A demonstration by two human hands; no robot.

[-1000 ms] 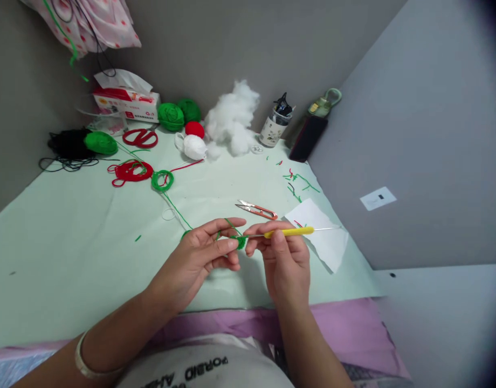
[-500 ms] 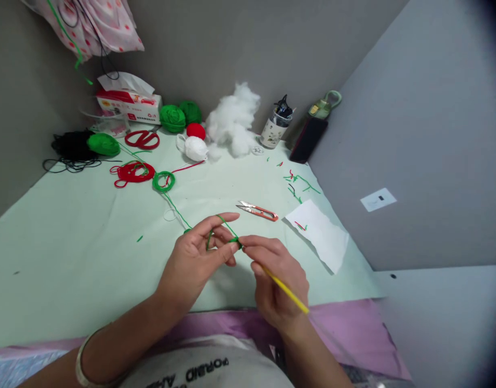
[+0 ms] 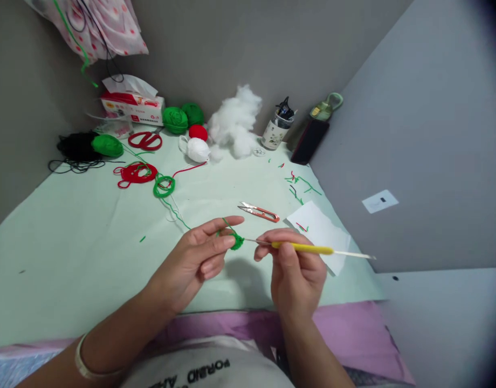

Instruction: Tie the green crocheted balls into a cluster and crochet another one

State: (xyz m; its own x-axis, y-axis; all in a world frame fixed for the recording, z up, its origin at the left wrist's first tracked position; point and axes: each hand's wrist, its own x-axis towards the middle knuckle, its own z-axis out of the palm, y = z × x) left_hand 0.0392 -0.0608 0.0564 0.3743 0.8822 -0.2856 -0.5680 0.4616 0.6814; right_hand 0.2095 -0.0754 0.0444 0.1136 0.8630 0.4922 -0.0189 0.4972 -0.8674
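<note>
Between the thumb and fingers of my left hand (image 3: 203,250) is a small green crochet piece (image 3: 237,242). Green yarn loops over my raised left index finger and trails back to a green yarn coil (image 3: 164,186) on the table. My right hand (image 3: 298,269) is closed round the yellow handle of a crochet hook (image 3: 302,248), which lies nearly level. Its thin metal shaft reaches left to the edge of the green piece. Whether the tip is inside a stitch is too small to tell. Just beyond my hands lie orange thread snips (image 3: 259,212).
Along the back stand a tissue box (image 3: 132,108), green yarn balls (image 3: 175,120), white stuffing (image 3: 235,121), a pen cup (image 3: 277,129) and a phone (image 3: 310,141). Red scissors (image 3: 145,141) and red yarn (image 3: 137,173) lie left. White paper (image 3: 323,231) and yarn scraps lie right.
The hook has swung from slanting down toward me to nearly level, and my right hand has moved right. More of the green piece shows now. The view has shifted slightly.
</note>
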